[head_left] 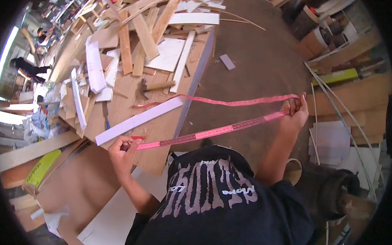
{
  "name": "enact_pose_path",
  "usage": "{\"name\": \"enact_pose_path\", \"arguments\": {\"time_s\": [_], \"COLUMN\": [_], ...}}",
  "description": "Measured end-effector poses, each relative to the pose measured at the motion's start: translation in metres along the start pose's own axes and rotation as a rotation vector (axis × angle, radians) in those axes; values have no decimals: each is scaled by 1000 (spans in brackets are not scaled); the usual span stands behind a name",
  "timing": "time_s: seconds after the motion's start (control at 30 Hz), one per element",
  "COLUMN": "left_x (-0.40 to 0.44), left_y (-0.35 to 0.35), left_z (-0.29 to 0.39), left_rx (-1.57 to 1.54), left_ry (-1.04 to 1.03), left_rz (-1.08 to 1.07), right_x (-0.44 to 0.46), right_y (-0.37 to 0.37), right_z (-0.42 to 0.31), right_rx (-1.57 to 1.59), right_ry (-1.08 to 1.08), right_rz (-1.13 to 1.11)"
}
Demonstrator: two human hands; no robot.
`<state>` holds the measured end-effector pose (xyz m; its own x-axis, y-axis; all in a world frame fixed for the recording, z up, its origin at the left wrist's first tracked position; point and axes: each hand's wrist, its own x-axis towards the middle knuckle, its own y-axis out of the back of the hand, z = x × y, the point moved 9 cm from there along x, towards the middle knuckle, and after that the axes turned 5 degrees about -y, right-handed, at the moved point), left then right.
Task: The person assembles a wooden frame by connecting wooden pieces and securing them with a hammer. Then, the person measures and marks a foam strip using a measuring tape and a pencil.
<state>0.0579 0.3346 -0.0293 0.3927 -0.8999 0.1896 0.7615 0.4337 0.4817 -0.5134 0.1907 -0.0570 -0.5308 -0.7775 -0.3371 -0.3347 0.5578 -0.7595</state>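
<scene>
A pink tape measure with darker red sections stretches between my two hands. My left hand pinches one end near the workbench's front corner. Out to the right and farther forward, my right hand is closed around the tape. From there a loose length runs back left to the bench top. A pale lilac-white board lies on the bench just beyond my left hand. Behind it is a hammer with a wooden handle, and a blue-handled tool rests to its left. A small red object shows by my left fingertips.
Wood offcuts pile over the far part of the workbench. One pale offcut lies on the floor. White sheets and long thin strips stand at right. Another person is at far left.
</scene>
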Motion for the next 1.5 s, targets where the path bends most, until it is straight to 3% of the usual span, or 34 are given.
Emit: {"name": "enact_pose_path", "arguments": {"time_s": [0.07,0.13,0.23,0.3,0.4,0.43,0.5,0.57,0.6,0.67,0.77,0.8,0.87,0.9,0.93,0.97,1.03,1.23,1.5], "left_x": [-5,-11,-20,-27,-39,-42,-45,-47,-49,-52,-57,-59,-62,-66,-69,-71,-67,-57,-44], "left_y": [7,20,34,32,36,36,44,57,68,90,129,141,158,163,169,179,180,210,222], "left_z": [-6,-21,-23,-36,-50,-57,-62,-61,-63,-77,-138,-161,-206,-233,-250,-260,-280,-297,-356], "left_rx": [59,60,285,205,7,-128,-76,-19,39,104,-19,-91,-164,-362,-560,-558,-769,-922,-849], "left_ry": [27,23,15,28,174,145,112,82,121,178,262,325,397,431,455,460,497,427,523], "left_rz": [19,83,84,122,148,137,186,248,309,397,524,588,681,769,850,871,916,986,909], "right_x": [11,27,48,52,61,67,72,72,70,49,20,6,-10,-10,-5,-2,-25,-46,-17], "right_y": [7,27,47,52,60,62,68,46,48,25,-5,-19,-39,-43,-44,-44,-68,-83,-50], "right_z": [6,-1,23,45,60,66,86,128,143,190,234,248,256,271,283,296,299,314,362], "right_rx": [0,-119,-224,-305,-550,-689,-840,-1340,-1348,-1727,-1807,-1809,-1499,-1503,-1254,-1006,-1043,-964,-814], "right_ry": [-16,112,43,-23,76,96,108,158,144,295,321,315,249,242,129,19,-4,-190,-343], "right_rz": [-45,1,1,18,106,111,102,-207,-236,-663,-698,-739,-569,-605,-652,-680,-624,-481,-310]}}
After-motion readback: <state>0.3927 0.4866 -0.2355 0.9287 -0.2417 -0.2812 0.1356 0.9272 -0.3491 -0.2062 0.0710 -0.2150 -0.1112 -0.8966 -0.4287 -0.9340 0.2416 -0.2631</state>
